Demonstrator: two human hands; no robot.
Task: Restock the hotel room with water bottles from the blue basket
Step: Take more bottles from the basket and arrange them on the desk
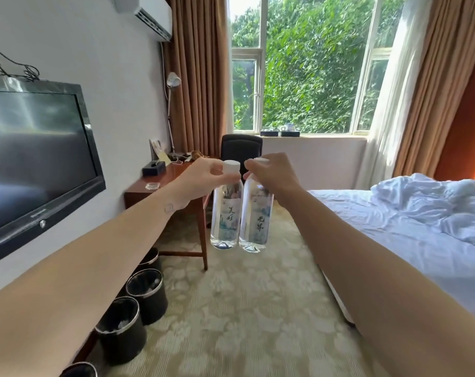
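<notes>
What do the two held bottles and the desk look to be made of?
Left bottle and right bottle: probably clear, glossy plastic, since the background shows through the thin walls. Desk: reddish-brown wood or veneer with a polished finish, as its top reflects light.

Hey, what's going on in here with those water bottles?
A person is holding two clear water bottles up in the air, one in each hand. The left hand pinches the left bottle just under its white cap, and the right hand grips the top of the right bottle. The bottles hang side by side above the carpet, between the wooden desk and the bed. Neither is set down yet. The blue basket is not in view.
</notes>
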